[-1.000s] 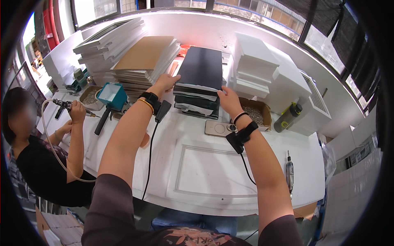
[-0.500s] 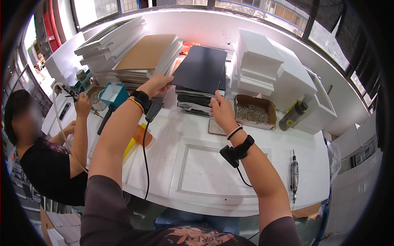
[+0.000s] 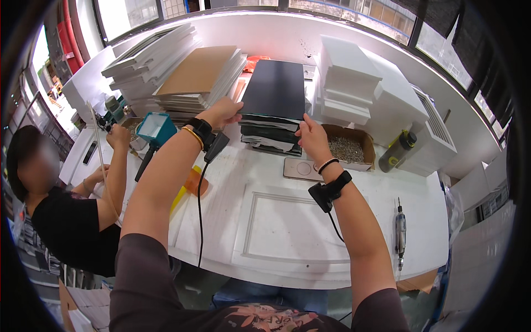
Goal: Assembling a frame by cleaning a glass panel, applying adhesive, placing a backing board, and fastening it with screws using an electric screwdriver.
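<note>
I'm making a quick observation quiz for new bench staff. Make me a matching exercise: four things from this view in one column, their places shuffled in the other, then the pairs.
Things
1. Stack of dark panels
2. Pale phone
3. Slim silver tool
4. Dark bottle

Places
A. Lying near the right end of the table
B. Just right of the open carton of small metal pieces
C. Between the wearer's left hand and right hand
D. Between the dark stack and the white framed panel

Pairs: 1-C, 2-D, 3-A, 4-B
</note>
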### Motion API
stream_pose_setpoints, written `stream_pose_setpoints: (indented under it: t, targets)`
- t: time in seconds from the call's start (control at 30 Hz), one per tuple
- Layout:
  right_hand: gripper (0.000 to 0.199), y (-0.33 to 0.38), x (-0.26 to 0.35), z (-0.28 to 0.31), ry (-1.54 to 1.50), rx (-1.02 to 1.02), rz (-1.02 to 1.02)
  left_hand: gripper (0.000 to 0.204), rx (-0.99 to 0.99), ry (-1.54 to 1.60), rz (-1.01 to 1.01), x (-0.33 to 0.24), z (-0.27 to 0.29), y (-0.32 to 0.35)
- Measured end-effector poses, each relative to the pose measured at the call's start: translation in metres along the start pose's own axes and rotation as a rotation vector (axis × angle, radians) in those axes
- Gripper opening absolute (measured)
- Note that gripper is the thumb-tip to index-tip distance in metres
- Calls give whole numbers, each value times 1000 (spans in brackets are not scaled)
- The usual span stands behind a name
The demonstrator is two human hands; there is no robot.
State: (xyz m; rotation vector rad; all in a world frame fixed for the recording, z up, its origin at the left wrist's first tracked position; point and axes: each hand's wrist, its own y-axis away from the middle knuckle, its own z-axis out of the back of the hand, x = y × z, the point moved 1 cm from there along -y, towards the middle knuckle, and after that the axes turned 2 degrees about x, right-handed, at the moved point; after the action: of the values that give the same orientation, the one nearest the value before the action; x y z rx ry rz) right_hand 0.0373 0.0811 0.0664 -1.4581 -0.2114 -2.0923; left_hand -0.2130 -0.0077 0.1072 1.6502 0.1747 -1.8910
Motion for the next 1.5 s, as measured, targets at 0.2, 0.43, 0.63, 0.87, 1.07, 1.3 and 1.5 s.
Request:
stream_pose_setpoints:
  t: [0.2,0.43,0.63,0.87,1.07,1.3,1.5]
  targets:
    - [47,7,12,-8,41,-1,56,32,100,-607,-126,-12,7,-4]
    - [44,9,3,1,-351,115,-55,37,61,-458,-15,-10,11,-13]
    - [44,12,0,-1,-425,122,-54,36,57,-382,35,-8,14,-16]
    - [44,10,-3,5,-485,176,-20,34,-14,-252,17,-42,15,6]
    - [36,-13,29,14,-799,100,-179,34,41,-281,21,-43,17,8]
    - [15,-34,23,12,-865,125,-211,37,-9,-417,-58,-44,12,4]
    - [14,-31,20,13,-806,105,-182,49,-98,-442,-86,-51,-1,-19]
